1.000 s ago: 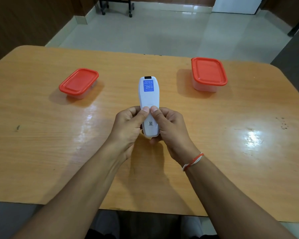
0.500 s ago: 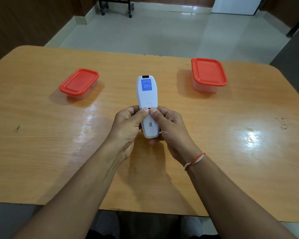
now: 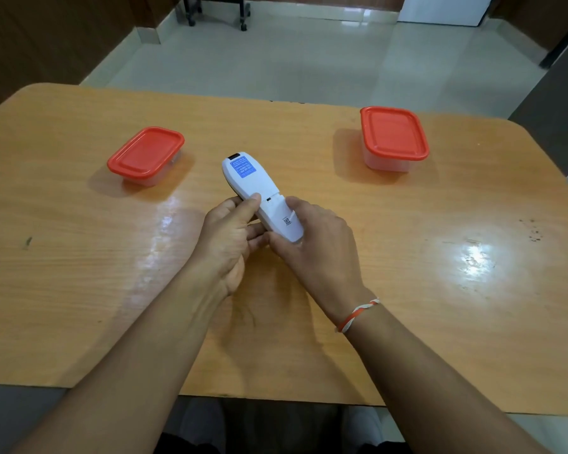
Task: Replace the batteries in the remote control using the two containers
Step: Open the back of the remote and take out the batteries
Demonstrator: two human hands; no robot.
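Holding the white remote control (image 3: 263, 194) back side up above the middle of the wooden table (image 3: 407, 290), we grip it with both hands. Our left hand (image 3: 230, 237) curls round its left edge, thumb on the back. Our right hand (image 3: 315, 244) wraps the near end, fingers closed round it. Two red-lidded containers stand well apart: the left container (image 3: 146, 155) and the right container (image 3: 393, 136), both lidded.
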